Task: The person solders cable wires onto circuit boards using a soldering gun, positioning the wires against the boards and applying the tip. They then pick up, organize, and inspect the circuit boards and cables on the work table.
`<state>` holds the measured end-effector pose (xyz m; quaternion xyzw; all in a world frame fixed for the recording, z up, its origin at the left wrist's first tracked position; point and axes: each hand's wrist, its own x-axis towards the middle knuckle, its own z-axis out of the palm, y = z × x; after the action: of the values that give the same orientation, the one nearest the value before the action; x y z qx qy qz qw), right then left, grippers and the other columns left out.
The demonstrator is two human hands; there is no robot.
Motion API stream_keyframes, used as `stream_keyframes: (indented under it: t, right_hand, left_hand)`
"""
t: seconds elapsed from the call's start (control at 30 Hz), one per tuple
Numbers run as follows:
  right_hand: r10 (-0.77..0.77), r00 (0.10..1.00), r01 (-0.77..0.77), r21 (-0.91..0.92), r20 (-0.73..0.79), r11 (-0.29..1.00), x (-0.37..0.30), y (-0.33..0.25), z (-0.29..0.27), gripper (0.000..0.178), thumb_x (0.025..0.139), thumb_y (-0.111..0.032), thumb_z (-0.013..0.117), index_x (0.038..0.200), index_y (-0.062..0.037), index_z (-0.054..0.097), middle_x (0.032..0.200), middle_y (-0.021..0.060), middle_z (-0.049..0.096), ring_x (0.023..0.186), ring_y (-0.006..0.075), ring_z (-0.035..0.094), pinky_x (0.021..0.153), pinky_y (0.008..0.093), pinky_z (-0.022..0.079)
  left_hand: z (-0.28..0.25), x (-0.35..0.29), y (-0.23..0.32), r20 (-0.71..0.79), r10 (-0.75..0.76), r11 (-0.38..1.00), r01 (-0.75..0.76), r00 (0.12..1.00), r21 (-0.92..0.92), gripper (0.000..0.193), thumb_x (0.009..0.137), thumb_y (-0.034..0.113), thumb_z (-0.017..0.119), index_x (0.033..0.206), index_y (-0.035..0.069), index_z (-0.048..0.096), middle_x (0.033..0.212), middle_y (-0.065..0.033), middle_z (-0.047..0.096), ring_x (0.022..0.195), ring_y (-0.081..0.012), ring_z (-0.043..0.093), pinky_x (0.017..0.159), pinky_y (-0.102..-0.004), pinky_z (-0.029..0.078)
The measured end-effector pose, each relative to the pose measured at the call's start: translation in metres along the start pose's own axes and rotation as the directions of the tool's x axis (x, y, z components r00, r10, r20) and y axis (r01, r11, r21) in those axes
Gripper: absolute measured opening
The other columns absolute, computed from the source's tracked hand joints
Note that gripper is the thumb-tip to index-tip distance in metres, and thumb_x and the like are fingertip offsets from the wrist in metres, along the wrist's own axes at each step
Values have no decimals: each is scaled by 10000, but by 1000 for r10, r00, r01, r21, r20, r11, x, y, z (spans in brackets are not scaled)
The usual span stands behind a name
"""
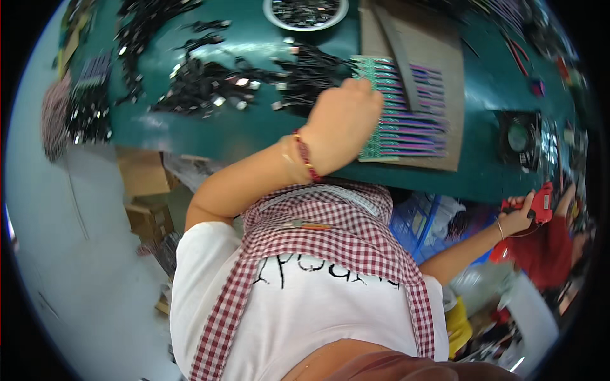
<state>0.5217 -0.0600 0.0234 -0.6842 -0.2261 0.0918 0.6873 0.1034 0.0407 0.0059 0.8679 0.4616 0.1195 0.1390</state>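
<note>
My left hand (343, 124) is closed at the left edge of a green circuit board panel (379, 149). Its fingertips face away from the camera, so whatever they pinch is hidden. Rows of purple wires (419, 133) run rightward from the panel, which lies on a brown board (454, 82). A grey metal strip (400, 60) lies across the wires. Black cables with metal plugs (308, 70) are bunched just left of my left hand. Far to the right, my right hand (518, 219) grips a red glue gun (543, 202) beyond the table's near edge.
Piles of black cables (206, 86) cover the green table's left side. A white bowl (308, 28) of small metal parts stands at the back. A black square object (519, 138) sits at right. Another person's red sleeve (540, 254) is close to my right hand. A blue crate (413, 222) is below the table edge.
</note>
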Motion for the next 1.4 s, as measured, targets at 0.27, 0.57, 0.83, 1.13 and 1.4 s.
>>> stream_keyframes:
  t: [0.27, 0.57, 0.83, 1.13, 1.4]
  right_hand:
    - [-180, 983, 160, 304, 39, 939, -25, -22, 2, 310, 907, -173, 559, 1114, 55, 525, 605, 37, 455, 523, 133, 399, 516, 287, 340]
    - [-108, 991, 71, 386, 73, 920, -64, -43, 9, 331, 936, -181, 490, 1156, 64, 462, 620, 26, 384, 542, 117, 339, 517, 264, 282]
    - [-148, 978, 77, 406, 146, 911, -86, -63, 15, 325, 946, -187, 479, 1160, 56, 454, 621, 17, 354, 541, 108, 324, 512, 256, 285]
    - [-24, 701, -452, 470, 713, 758, -176, -62, 102, 355, 970, -175, 440, 1254, 32, 390, 664, 34, 409, 503, 96, 378, 467, 236, 360]
    - [46, 731, -404, 379, 680, 833, -186, -61, 111, 329, 935, -155, 492, 1175, 61, 428, 622, 50, 449, 443, 100, 398, 420, 238, 376]
  left_hand:
    - [-15, -32, 6, -198, -27, 999, 35, 980, 37, 163, 687, 51, 607, 849, 30, 592, 853, -83, 556, 809, -233, 570, 665, -321, 505]
    - [-47, -46, -170, 64, -49, 991, 40, 997, 130, 87, 798, 140, 626, 851, 76, 602, 928, -61, 576, 957, -268, 528, 840, -401, 410]
    - [-79, -41, -148, 34, -439, 818, 416, 898, -397, 189, 950, 173, 469, 1002, -5, 509, 768, -93, 554, 691, -206, 569, 614, -334, 485]
    - [-22, -54, -27, 19, -406, -509, -209, 914, -835, 305, 868, -21, 544, 1147, 6, 423, 1070, -99, 543, 1103, -229, 542, 963, -355, 441]
    - [21, -119, -13, -330, -736, 496, 138, 592, -857, 591, 792, 12, 607, 1307, -10, 318, 1327, -153, 388, 1252, -254, 372, 1048, -388, 317]
